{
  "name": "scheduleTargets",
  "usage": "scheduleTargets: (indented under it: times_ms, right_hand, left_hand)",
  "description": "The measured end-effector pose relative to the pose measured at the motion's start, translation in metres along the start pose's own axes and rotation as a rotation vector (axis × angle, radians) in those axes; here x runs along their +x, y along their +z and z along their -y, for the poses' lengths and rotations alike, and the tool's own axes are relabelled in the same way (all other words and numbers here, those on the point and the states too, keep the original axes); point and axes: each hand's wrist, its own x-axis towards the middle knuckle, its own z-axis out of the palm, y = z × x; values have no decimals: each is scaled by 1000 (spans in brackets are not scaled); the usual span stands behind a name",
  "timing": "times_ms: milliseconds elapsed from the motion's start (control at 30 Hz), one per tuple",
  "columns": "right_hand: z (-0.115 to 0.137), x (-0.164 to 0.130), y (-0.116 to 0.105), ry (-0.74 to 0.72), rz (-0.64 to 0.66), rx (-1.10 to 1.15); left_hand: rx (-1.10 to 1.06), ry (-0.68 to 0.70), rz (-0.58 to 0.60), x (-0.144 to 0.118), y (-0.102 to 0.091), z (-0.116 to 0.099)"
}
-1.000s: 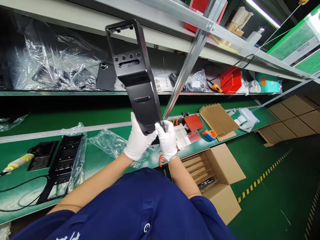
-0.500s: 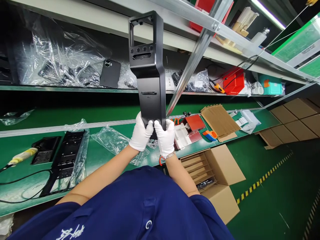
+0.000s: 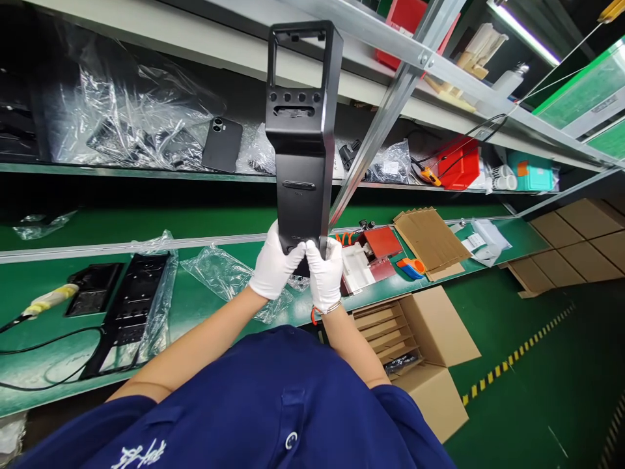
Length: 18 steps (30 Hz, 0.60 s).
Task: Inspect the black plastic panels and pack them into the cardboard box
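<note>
At nine o'clock on the green worktop [image 3: 205, 312] lie a black tray [image 3: 127, 306] in clear wrap and a yellow-handled tool [image 3: 46, 301]. A clear bag [image 3: 215, 277] lies just left of the hands. At centre, the left hand [image 3: 274, 268] and right hand [image 3: 325, 273], both in white gloves, close their grip on the lower end of a black panel [image 3: 300, 140], thumbs meeting on its face. The panel stands upright toward twelve o'clock: long, matte, narrow at the bottom, wider above, with a row of four round holes, a slot and an open rectangular frame on top. At four o'clock sits an open carton [image 3: 420, 355].
</note>
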Motion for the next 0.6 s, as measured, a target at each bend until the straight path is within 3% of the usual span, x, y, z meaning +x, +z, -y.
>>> scheduleTargets:
  times_ms: [133,267,433,533,600]
  right_hand:
    - [-1,-1,3,21,-12,19]
    - [-4,-1,4,43,-49,69]
    - [5,-7,2,42,5,94]
    - [13,-18,-2,45,154,135]
    - [16,-26,-7,82,339,172]
  left_hand:
    - [78,-27,-41,0,1,2]
    - [124,-10,3,-1,-4,-5]
    - [-171,-10,64,11,-16,-19]
    - [-478,-309,-69,32,-20,-20]
    - [-601,-525,-159,45,-22,-18]
